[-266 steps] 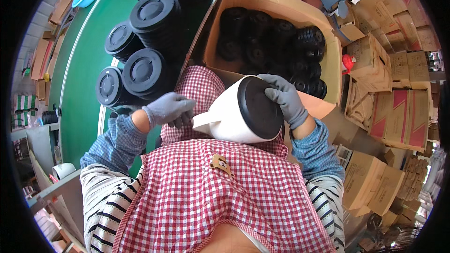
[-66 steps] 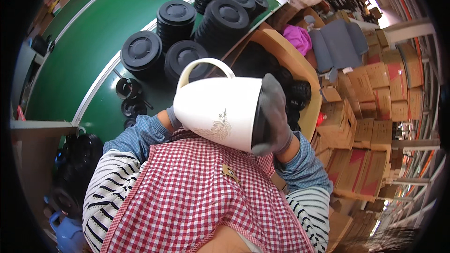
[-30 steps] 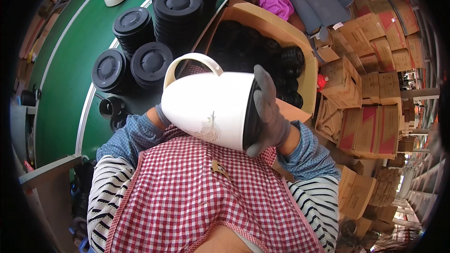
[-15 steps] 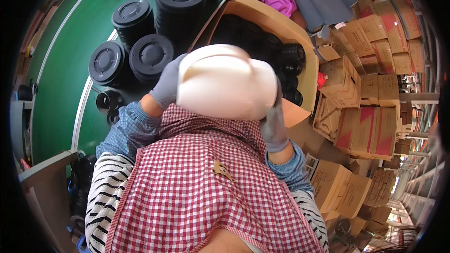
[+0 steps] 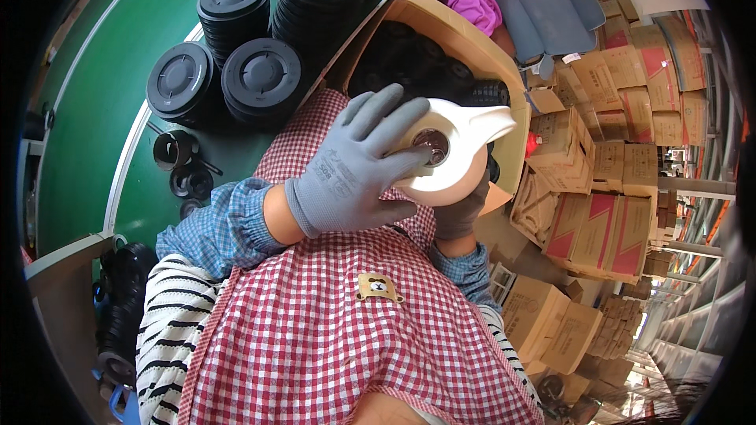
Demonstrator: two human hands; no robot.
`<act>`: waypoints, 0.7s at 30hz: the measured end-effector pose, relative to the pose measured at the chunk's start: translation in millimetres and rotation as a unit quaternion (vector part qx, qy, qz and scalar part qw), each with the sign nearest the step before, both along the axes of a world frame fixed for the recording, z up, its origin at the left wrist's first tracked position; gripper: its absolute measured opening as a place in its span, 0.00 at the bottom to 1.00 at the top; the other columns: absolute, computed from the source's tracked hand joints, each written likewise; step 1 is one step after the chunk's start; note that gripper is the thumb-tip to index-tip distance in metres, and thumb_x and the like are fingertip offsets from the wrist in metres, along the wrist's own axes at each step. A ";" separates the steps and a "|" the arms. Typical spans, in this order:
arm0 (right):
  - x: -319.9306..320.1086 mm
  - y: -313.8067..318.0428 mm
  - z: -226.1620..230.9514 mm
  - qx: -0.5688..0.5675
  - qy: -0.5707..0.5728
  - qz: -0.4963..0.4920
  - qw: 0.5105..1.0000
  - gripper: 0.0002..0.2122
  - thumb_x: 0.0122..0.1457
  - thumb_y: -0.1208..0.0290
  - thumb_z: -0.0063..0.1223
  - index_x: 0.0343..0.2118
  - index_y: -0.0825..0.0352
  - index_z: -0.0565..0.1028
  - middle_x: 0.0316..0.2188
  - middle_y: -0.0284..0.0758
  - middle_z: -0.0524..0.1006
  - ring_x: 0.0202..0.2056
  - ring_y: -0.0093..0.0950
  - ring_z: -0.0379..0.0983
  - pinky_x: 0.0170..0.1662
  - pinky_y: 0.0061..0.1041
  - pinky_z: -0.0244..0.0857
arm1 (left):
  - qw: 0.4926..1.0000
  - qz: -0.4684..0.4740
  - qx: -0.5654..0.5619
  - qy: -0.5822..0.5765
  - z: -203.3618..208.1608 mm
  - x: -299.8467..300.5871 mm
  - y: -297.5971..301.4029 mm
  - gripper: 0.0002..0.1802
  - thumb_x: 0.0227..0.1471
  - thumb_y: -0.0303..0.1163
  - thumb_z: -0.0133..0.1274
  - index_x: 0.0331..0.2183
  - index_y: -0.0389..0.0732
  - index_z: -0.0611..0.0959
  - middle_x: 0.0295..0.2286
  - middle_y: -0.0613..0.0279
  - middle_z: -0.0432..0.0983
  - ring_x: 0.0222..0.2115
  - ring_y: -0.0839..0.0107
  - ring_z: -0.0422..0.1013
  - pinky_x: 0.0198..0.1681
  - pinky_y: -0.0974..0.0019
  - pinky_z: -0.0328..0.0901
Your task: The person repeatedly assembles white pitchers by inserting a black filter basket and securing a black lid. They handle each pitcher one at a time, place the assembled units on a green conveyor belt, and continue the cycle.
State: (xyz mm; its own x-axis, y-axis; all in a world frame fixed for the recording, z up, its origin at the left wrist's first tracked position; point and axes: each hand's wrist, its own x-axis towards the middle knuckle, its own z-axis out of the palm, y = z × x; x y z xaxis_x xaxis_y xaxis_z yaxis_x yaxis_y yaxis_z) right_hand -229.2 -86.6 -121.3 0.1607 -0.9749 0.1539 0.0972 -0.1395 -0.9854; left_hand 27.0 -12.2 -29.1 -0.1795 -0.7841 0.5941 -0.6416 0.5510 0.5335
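Observation:
A white jug with a spout is tilted so its round mouth faces up toward me, showing a shiny dark inside. My right hand, in a grey glove, grips the jug from its underside and is partly hidden by it. Also gloved in grey, my left hand is spread at the left side of the mouth. Its fingers are apart and its fingertips overlap the jug's rim; whether they touch it I cannot tell. The jug's handle is not visible.
Stacks of round black lids stand on the green table at left, with small black ring parts nearer me. An open cardboard box of black parts lies beyond the jug. A grey chair and piled cartons are at right.
The jug has turned from lying sideways between both hands to showing its mouth and spout. My left hand has let go of its end and spread over the mouth's left side.

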 end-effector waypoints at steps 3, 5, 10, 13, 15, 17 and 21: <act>5.3 4.1 9.7 -0.041 0.101 -0.012 0.994 0.26 0.74 0.52 0.27 0.61 0.68 0.67 0.61 0.44 0.71 0.61 0.36 0.67 0.63 0.41 0.64 | 1.000 -0.011 -0.024 -0.007 -2.2 -3.8 -3.8 0.37 0.26 0.41 0.77 0.45 0.47 0.85 0.63 0.48 0.60 0.64 0.37 0.56 0.62 0.35 0.57; 1.3 6.0 2.8 -0.072 0.156 -0.018 0.985 0.26 0.74 0.51 0.27 0.60 0.68 0.67 0.60 0.43 0.71 0.61 0.36 0.67 0.63 0.41 0.65 | 1.000 -0.016 0.002 -0.025 9.7 0.6 -3.4 0.35 0.27 0.41 0.76 0.43 0.46 0.86 0.62 0.48 0.60 0.64 0.36 0.55 0.63 0.35 0.56; -11.7 4.4 -26.3 0.084 -0.070 0.011 0.994 0.26 0.74 0.50 0.29 0.62 0.66 0.66 0.61 0.41 0.70 0.61 0.36 0.67 0.63 0.41 0.63 | 0.995 -0.075 0.003 0.062 1.9 1.8 -15.7 0.26 0.26 0.39 0.75 0.32 0.40 0.86 0.56 0.46 0.62 0.61 0.40 0.59 0.57 0.44 0.65; -10.8 13.0 -21.6 0.168 -0.241 0.062 0.954 0.26 0.72 0.50 0.33 0.64 0.65 0.65 0.62 0.40 0.69 0.62 0.36 0.65 0.65 0.42 0.61 | 0.998 -0.047 -0.005 0.041 -6.0 -2.6 -10.2 0.26 0.24 0.38 0.75 0.31 0.39 0.85 0.54 0.44 0.62 0.59 0.40 0.61 0.52 0.48 0.71; -10.4 15.9 -25.7 0.235 -0.325 0.075 0.913 0.27 0.72 0.50 0.35 0.65 0.64 0.64 0.63 0.40 0.68 0.63 0.36 0.64 0.66 0.42 0.60 | 0.998 -0.039 0.002 0.040 -10.8 -4.7 -6.2 0.26 0.24 0.38 0.75 0.31 0.39 0.85 0.54 0.44 0.62 0.58 0.41 0.61 0.52 0.47 0.71; -8.3 18.3 -22.7 0.238 -0.259 0.036 0.935 0.28 0.71 0.50 0.36 0.66 0.64 0.63 0.64 0.40 0.67 0.64 0.37 0.63 0.66 0.42 0.60 | 0.998 -0.041 0.014 0.049 -16.8 -5.4 -4.4 0.26 0.24 0.39 0.75 0.31 0.39 0.84 0.54 0.44 0.63 0.57 0.42 0.62 0.52 0.47 0.71; -34.1 -14.1 -21.0 0.196 -0.248 0.010 0.949 0.28 0.72 0.50 0.37 0.66 0.66 0.63 0.63 0.41 0.68 0.61 0.38 0.67 0.63 0.40 0.63 | 0.983 -0.104 0.044 0.145 -34.6 1.6 -17.1 0.33 0.32 0.36 0.75 0.43 0.41 0.80 0.55 0.47 0.64 0.59 0.45 0.63 0.59 0.47 0.65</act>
